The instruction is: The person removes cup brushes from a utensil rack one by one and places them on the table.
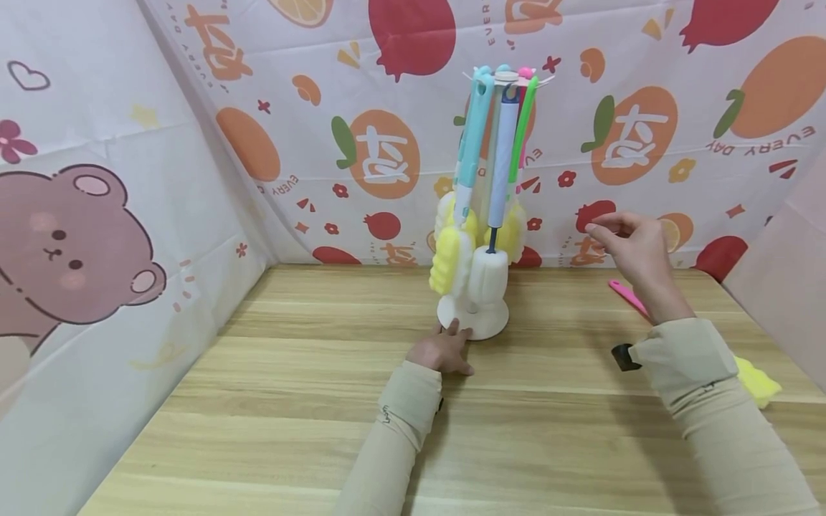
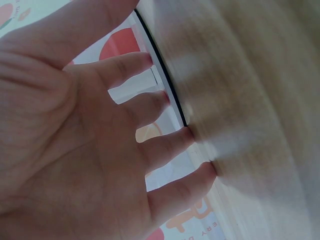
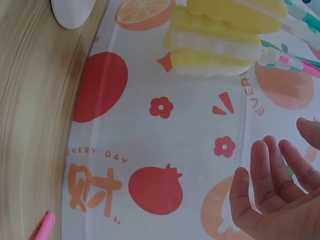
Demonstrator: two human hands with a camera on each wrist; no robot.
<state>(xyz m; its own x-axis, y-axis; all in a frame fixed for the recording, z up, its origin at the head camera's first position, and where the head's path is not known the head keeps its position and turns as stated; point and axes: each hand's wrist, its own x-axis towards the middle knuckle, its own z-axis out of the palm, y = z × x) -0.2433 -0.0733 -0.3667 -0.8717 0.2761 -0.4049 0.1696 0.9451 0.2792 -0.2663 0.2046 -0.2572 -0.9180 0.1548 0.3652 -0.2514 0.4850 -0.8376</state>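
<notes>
A white stand [image 1: 495, 324] holds several hanging cleaning brushes, upright on the table. A teal-handled sponge brush [image 1: 474, 136], a pale-handled brush [image 1: 505, 165] with a white head and a green-handled brush [image 1: 521, 136] face me. My left hand [image 1: 442, 351] reaches to the stand's round base with fingers spread; in the left wrist view its fingertips [image 2: 207, 170] press at a surface edge. Off to the right of the stand, my right hand [image 1: 635, 251] hovers in the air. Its fingers are loosely bent, with nothing held, and the right wrist view shows the hand [image 3: 275, 195] apart from the yellow-and-white sponge heads [image 3: 215, 50].
A pink handle [image 1: 626, 297] lies on the wooden table [image 1: 290, 401] under the right arm. A yellow sponge [image 1: 758, 383] shows past the right sleeve; the arm hides whether the two join. Printed cloth [image 1: 271, 215] walls the table's back and sides.
</notes>
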